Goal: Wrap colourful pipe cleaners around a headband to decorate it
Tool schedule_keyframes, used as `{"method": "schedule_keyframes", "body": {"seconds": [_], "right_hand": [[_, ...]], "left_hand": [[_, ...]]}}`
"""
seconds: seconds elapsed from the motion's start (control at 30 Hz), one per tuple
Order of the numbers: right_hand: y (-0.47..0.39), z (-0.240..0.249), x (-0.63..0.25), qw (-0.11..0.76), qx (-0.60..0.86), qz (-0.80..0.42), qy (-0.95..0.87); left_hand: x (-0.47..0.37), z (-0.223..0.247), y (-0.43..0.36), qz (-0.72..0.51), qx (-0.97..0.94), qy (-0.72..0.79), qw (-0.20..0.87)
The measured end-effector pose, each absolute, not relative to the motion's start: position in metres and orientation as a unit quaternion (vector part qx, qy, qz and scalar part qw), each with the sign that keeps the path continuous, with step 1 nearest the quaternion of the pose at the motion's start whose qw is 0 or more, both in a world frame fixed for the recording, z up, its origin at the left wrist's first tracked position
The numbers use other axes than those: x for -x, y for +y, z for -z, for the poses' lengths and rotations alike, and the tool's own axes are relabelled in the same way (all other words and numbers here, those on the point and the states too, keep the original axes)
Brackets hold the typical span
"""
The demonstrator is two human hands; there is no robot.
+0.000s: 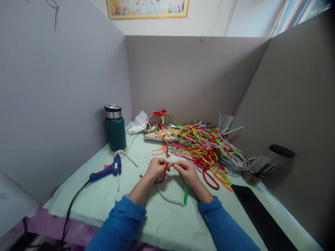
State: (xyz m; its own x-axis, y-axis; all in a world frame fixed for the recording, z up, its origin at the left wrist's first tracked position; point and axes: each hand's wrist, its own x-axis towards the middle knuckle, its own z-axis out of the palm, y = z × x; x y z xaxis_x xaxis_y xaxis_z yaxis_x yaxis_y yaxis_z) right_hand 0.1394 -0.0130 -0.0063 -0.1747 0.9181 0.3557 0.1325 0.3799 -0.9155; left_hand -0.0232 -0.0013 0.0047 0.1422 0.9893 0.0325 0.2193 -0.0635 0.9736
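Note:
Near the middle of the table, my left hand [156,168] is closed on a red pipe cleaner [165,174], which curves down below the fingers. My right hand [187,170] sits close beside it, thumb and finger pinched at the end of the red strand. Under the hands a grey-white pipe cleaner [170,200] lies curved on the table. A green piece [186,194] shows below my right hand; whether the hand touches it cannot be made out.
A large pile of coloured pipe cleaners [206,141] lies behind and right, beside a metal tray [154,139]. At left are a green bottle [115,132] and a corded blue glue gun [106,171]. A black flat object [261,216] and a tipped jar [274,162] are at right.

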Motion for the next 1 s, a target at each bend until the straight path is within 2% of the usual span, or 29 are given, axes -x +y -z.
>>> {"method": "schedule_keyframes", "body": {"seconds": [0.1, 0.33, 0.47, 0.67, 0.8, 0.93, 1.0], "right_hand": [[-0.014, 0.007, -0.141, 0.487, 0.389, -0.393, -0.676], [-0.016, 0.004, -0.142, 0.481, 0.385, -0.410, -0.672], [-0.017, 0.002, -0.142, 0.479, 0.386, -0.437, -0.656], [-0.013, 0.007, -0.142, 0.483, 0.404, -0.440, -0.641], [-0.008, 0.012, -0.144, 0.505, 0.431, -0.439, -0.606], [-0.004, 0.016, -0.144, 0.520, 0.444, -0.417, -0.599], [-0.002, 0.017, -0.144, 0.523, 0.449, -0.409, -0.598]], "left_hand": [[0.025, -0.013, -0.007, -0.387, -0.540, 0.531, 0.526], [0.025, -0.019, -0.010, -0.354, -0.424, 0.481, 0.680], [0.027, -0.017, -0.008, -0.333, -0.417, 0.446, 0.718], [0.032, -0.009, -0.005, -0.372, -0.483, 0.458, 0.647], [0.033, -0.013, -0.002, -0.452, -0.471, 0.484, 0.583], [0.032, -0.021, -0.006, -0.548, -0.592, 0.463, 0.367], [0.031, -0.023, -0.011, -0.550, -0.659, 0.446, 0.254]]}}
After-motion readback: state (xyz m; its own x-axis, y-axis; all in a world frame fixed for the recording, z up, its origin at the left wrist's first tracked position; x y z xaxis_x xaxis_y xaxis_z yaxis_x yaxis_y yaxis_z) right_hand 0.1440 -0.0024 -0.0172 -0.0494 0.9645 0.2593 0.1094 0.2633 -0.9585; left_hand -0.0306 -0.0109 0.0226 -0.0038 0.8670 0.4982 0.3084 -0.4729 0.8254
